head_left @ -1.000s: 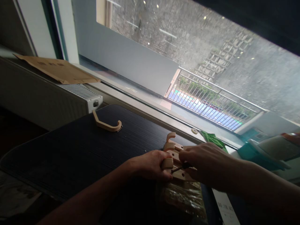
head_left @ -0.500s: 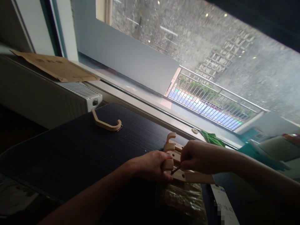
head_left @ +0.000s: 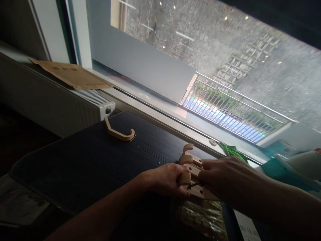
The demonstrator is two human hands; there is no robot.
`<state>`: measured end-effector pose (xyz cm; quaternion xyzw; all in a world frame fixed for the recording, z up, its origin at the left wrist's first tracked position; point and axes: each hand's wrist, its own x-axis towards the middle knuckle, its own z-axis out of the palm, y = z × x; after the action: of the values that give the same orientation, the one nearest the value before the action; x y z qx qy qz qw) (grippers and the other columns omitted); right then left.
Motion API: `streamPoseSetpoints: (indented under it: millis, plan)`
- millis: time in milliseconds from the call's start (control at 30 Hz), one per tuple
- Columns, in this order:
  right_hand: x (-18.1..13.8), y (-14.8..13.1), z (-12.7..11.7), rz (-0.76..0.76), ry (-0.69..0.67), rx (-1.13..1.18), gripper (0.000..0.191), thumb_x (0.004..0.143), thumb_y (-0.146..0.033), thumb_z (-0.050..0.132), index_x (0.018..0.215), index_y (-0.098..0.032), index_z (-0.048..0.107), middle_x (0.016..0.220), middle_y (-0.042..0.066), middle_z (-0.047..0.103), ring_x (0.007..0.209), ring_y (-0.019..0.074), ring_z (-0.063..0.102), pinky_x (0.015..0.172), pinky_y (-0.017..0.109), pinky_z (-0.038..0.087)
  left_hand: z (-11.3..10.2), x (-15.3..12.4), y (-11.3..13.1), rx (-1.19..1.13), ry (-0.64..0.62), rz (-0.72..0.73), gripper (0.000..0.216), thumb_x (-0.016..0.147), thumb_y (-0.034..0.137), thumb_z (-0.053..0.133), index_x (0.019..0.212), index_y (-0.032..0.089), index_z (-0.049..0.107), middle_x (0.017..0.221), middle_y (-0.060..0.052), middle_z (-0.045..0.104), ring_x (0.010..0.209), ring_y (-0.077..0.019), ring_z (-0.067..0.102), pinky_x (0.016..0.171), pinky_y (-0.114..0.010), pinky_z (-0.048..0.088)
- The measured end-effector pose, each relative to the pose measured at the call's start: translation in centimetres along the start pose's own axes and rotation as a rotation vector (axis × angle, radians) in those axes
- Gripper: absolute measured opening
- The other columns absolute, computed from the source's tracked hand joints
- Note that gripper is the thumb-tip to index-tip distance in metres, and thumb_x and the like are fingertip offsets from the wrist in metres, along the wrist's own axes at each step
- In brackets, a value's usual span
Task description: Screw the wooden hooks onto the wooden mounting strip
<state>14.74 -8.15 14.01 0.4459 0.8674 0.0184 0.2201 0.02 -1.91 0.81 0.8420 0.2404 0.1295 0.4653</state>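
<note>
My left hand [head_left: 164, 179] is closed around the curled end of the nearest pale wooden hook [head_left: 185, 179], steadying it. Two more wooden hooks [head_left: 188, 148] stand beside it in a row, with dark screw holes in their flat parts. My right hand [head_left: 225, 174] grips a thin dark metal tool that looks like a hex key [head_left: 194, 184]. Its tip meets the nearest hook close to my left thumb; most of the tool is hidden in my fingers. The hooks lie over a shiny clear plastic-wrapped pack [head_left: 203, 217].
On the dark table [head_left: 82, 164], a separate wooden hook [head_left: 117, 135] lies near the far edge. A phone [head_left: 247, 226] is at the lower right. Beyond are a window sill with a green cloth [head_left: 233, 152], and a radiator [head_left: 82, 112] bearing a brown paper envelope [head_left: 72, 75].
My right hand has turned, its back now facing up more, with the tool still in it. The view has shifted slightly, and my left hand keeps its hold.
</note>
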Motion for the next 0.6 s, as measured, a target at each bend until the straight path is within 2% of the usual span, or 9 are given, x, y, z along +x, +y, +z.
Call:
streamPoseSetpoints:
  millis: [133, 200, 300, 367, 500, 600]
  plan:
    - [0.7, 0.2, 0.5, -0.012, -0.028, 0.015, 0.014, 0.078, -0.011, 0.054, 0.072, -0.019, 0.064, 0.068, 0.0, 0.059, 0.054, 0.0091, 0.051, 0.047, 0.024, 0.023, 0.1, 0.1, -0.1, 0.004, 0.006, -0.003, 0.03, 0.067, 0.036, 0.067, 0.093, 0.023, 0.06, 0.085, 0.001, 0.062, 0.076, -0.017, 0.057, 0.066, -0.023, 0.045]
    - [0.9, 0.3, 0.8, 0.081, -0.051, 0.053, 0.018, 0.081, -0.016, 0.052, 0.067, -0.018, 0.063, 0.062, 0.0, 0.058, 0.052, 0.0087, 0.048, 0.047, 0.024, 0.023, 0.1, 0.1, -0.1, -0.002, 0.01, -0.001, 0.029, 0.067, 0.036, 0.067, 0.093, 0.024, 0.06, 0.085, 0.002, 0.062, 0.076, -0.0168, 0.057, 0.065, -0.023, 0.044]
    - [0.6, 0.9, 1.7, 0.26, -0.009, 0.107, 0.03, 0.085, -0.032, 0.047, 0.062, -0.019, 0.061, 0.054, -0.001, 0.054, 0.046, 0.0086, 0.04, 0.045, 0.025, 0.02, 0.2, 0.1, -0.2, -0.009, 0.01, -0.006, 0.029, 0.068, 0.037, 0.066, 0.093, 0.024, 0.06, 0.085, 0.002, 0.062, 0.075, -0.0166, 0.057, 0.064, -0.023, 0.044]
    - [0.0, 1.3, 2.3, 0.304, 0.023, 0.15, 0.034, 0.086, -0.04, 0.045, 0.063, -0.021, 0.062, 0.054, -0.001, 0.055, 0.046, 0.009, 0.04, 0.047, 0.025, 0.021, 0.2, 0.0, -0.2, -0.01, 0.0, -0.008, 0.03, 0.067, 0.036, 0.066, 0.093, 0.023, 0.06, 0.084, 0.002, 0.062, 0.075, -0.0165, 0.058, 0.064, -0.023, 0.044]
    - [-1.2, 1.6, 2.3, 0.189, 0.051, 0.212, 0.012, 0.081, -0.029, 0.054, 0.078, -0.026, 0.065, 0.07, -0.003, 0.063, 0.062, 0.0109, 0.053, 0.054, 0.024, 0.026, 0.0, 0.0, 0.1, -0.01, 0.0, -0.011, 0.027, 0.067, 0.034, 0.066, 0.091, 0.022, 0.06, 0.082, 0.002, 0.061, 0.074, -0.0157, 0.057, 0.062, -0.021, 0.043]
    - [-1.3, 1.1, 1.5, 0.153, 0.012, 0.136, 0.015, 0.08, -0.02, 0.053, 0.073, -0.024, 0.065, 0.07, -0.002, 0.063, 0.061, 0.0107, 0.053, 0.053, 0.025, 0.024, 0.0, -0.1, 0.2, -0.01, 0.013, -0.007, 0.024, 0.067, 0.034, 0.066, 0.086, 0.021, 0.058, 0.08, 0.003, 0.06, 0.073, -0.0146, 0.057, 0.06, -0.02, 0.042]
